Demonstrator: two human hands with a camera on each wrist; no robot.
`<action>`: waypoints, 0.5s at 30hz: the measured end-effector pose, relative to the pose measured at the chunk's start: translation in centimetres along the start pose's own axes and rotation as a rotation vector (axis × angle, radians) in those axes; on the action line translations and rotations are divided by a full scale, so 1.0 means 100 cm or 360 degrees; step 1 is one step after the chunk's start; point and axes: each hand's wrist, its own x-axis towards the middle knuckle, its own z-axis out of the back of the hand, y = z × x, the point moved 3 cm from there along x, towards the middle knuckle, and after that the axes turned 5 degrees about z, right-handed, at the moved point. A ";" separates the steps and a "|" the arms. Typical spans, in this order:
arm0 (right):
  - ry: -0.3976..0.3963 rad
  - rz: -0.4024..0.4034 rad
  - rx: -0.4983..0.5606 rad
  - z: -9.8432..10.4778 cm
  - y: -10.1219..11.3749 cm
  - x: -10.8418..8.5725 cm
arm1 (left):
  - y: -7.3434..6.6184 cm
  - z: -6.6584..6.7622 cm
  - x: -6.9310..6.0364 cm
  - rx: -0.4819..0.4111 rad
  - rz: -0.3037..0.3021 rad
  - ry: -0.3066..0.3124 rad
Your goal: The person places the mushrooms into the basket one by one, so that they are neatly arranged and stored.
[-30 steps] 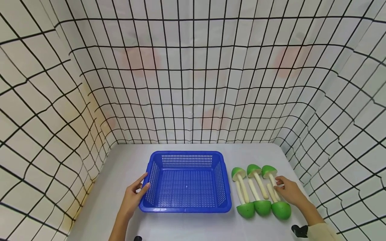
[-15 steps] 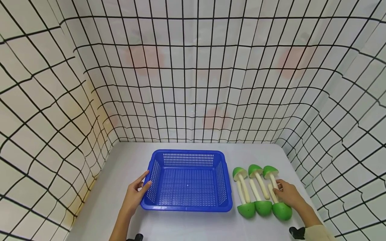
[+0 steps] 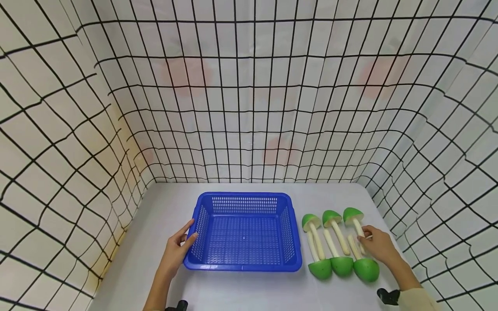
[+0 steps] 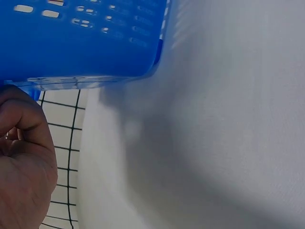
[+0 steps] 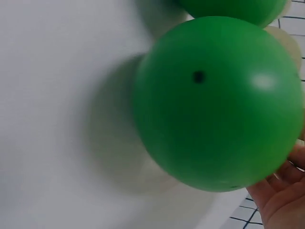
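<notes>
The blue basket [image 3: 241, 268] stands on the white table, and the left hand [image 3: 175, 252] grips its left rim between fingers and thumb. In the left wrist view the hand [image 4: 24, 162] is at the basket's side [image 4: 86, 43]. To the right of the basket lie several green-capped mushrooms with pale stems, caps up in a back row and down in a front row. My right hand [image 3: 379, 247] pinches the stem of the back-right mushroom [image 3: 352, 214]. Just below is the front-right mushroom [image 3: 366, 270], whose cap [image 5: 219, 105] hides much of the hand [image 5: 286, 195] in the right wrist view.
A white surface [image 3: 249, 291] lies under everything. White walls with a black grid [image 3: 249, 99] rise at the back and on both sides. Other mushrooms [image 3: 320, 269] lie between the basket and the right hand.
The right hand's fingers have closed on the back-right mushroom's stem, and that mushroom has shifted slightly away from its neighbours. The left hand keeps its place on the basket.
</notes>
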 end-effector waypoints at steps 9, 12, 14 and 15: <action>-0.0184 0.0069 0.0021 0.019 0.026 0.006 | -0.003 -0.003 -0.002 -0.0094 0.0097 0.0042; -0.0234 0.0089 0.0047 0.024 0.042 0.008 | -0.005 -0.004 -0.001 -0.0089 0.0131 0.0030; -0.0253 0.0102 0.0084 0.026 0.052 0.010 | -0.006 -0.004 0.000 -0.0076 0.0143 0.0024; -0.0262 0.0109 0.0105 0.027 0.058 0.011 | -0.006 -0.004 0.000 -0.0069 0.0146 0.0022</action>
